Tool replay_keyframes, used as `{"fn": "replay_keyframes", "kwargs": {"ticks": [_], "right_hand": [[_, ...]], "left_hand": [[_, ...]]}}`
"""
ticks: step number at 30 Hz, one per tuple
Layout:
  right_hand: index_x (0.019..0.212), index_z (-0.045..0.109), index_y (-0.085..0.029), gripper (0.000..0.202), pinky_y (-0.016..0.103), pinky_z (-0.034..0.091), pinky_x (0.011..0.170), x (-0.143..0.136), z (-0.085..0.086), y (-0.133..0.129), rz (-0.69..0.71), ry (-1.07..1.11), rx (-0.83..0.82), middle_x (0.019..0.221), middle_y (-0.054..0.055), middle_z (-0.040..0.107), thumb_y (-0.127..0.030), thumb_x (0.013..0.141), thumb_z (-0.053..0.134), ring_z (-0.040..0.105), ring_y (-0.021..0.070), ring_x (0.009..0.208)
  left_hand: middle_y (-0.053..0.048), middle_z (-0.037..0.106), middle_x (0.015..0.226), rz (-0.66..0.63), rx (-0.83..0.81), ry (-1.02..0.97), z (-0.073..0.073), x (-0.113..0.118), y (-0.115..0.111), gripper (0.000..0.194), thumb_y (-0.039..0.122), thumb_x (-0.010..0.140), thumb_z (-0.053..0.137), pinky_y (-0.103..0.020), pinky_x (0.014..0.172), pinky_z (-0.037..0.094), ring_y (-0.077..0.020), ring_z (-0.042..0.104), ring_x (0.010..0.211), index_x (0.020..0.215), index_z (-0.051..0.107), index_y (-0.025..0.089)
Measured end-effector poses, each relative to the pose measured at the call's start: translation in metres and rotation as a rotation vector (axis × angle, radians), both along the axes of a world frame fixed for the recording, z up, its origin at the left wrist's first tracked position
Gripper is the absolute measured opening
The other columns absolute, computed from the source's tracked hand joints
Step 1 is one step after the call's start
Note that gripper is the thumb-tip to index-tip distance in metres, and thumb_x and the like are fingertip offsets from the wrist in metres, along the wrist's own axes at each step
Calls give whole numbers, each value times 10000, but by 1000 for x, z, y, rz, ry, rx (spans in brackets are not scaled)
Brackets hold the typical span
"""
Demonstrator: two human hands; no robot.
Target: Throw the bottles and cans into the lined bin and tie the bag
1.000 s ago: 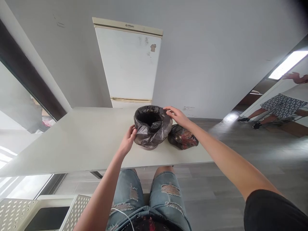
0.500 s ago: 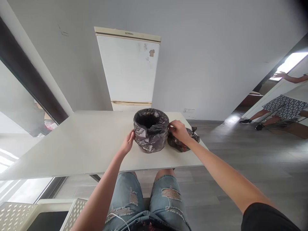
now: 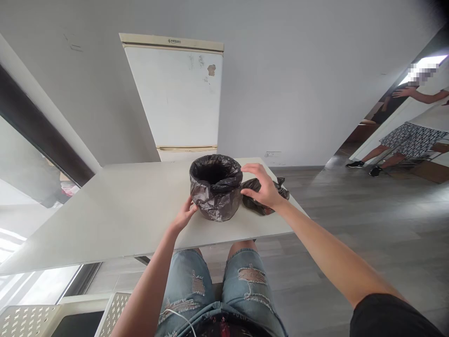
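A round bin lined with a black plastic bag (image 3: 219, 203) stands upright on the white table (image 3: 133, 210), the bag folded over its rim and its mouth facing up. At the bin's lower left side rests my left hand (image 3: 184, 215), fingers stretched against the plastic and partly hidden behind it. My right hand (image 3: 261, 186) is beside the bin's right side, thumb and fingers spread, fingertips at or close to the bag; whether they touch I cannot tell. Under and behind that hand lies a knotted, filled black garbage bag (image 3: 257, 204).
A white refrigerator (image 3: 178, 93) stands against the grey wall beyond the table. At the far right a person in patterned shorts (image 3: 414, 138) stands by a doorway, with another person partly visible behind. A perforated white plastic basket or chair (image 3: 31, 318) is at the lower left.
My right hand has opened from a pinch at the bag's right edge to spread fingers. My left hand has slid slightly lower along the bin. The bin now leans slightly differently, and the view has shifted.
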State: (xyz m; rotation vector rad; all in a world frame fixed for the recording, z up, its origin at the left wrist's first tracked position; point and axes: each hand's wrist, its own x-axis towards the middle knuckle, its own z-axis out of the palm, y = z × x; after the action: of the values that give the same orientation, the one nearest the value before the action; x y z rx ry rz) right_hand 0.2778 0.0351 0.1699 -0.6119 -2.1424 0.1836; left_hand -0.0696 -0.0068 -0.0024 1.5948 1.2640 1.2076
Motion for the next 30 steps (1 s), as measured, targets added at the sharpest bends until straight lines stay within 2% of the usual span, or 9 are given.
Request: {"fn": "replay_keyframes", "kwargs": {"ticks": [3,7,11,15,19,22,25,27,30], "right_hand": [[1570,431,-319,716,568,419,1176,-11,-7,-16,-26,-200,60,1493,141,581,-535,954,724,531,381,1401],[1602,404,-310,615,591,383,1175,-25,-20,-12,-128,-309,146,1429,146,636,-352,1031,628,571,381,1375],[1638,346,-307,644,602,344,1225,-34,-26,-4,-177,-295,181,1516,149,589,-284,1043,589,508,374,1463],[1686,208,-338,753,614,326,1268,-33,-35,-7,-149,-264,152,1665,122,439,-342,1041,597,390,355,1560],[1524,483,-286,494,568,465,1163,4,-55,-4,-253,-6,107,1471,153,605,-404,1048,544,554,346,1395],[1235,673,-211,344,531,527,1030,61,-66,15,-607,227,-59,1163,176,700,-396,1048,452,646,336,1143],[1110,714,-178,397,531,521,989,120,-75,40,-870,212,-359,1013,170,708,-502,951,549,639,341,1051],[1180,712,-191,510,465,555,889,146,-86,52,-860,204,-625,1000,153,724,-602,898,607,655,325,1011],[1290,682,-243,640,346,556,708,160,-108,57,-679,273,-924,1085,125,747,-733,895,566,690,277,944]], "left_hand": [[-120,610,1534,16,16,91,1,1,6,887,757,839,707,-519,1208,437,-347,563,1421,1544,496,263],[-150,662,1452,54,48,62,3,2,15,733,698,936,615,-510,1159,484,-321,617,1358,1476,535,209],[-182,593,1525,120,81,58,-2,-4,12,687,644,1000,530,-497,1106,523,-328,570,1419,1536,465,219],[-163,504,1610,220,70,150,-12,-12,-1,727,565,940,652,-513,1116,515,-329,553,1436,1565,420,275],[-143,603,1503,235,78,286,-13,-13,-16,577,525,945,635,-522,1129,504,-314,609,1360,1445,533,254],[-125,669,1421,191,73,379,-8,-10,-20,532,525,940,637,-528,1142,487,-319,629,1324,1389,568,248],[-108,698,1384,144,61,435,-6,-6,-22,521,519,928,652,-519,1146,479,-320,631,1319,1372,579,257],[-105,709,1356,112,69,485,-6,-4,-23,502,502,921,666,-525,1147,472,-326,633,1310,1355,596,258],[-110,708,1345,64,118,568,-8,-1,-26,478,463,935,658,-548,1163,447,-337,623,1315,1364,611,258]]}}
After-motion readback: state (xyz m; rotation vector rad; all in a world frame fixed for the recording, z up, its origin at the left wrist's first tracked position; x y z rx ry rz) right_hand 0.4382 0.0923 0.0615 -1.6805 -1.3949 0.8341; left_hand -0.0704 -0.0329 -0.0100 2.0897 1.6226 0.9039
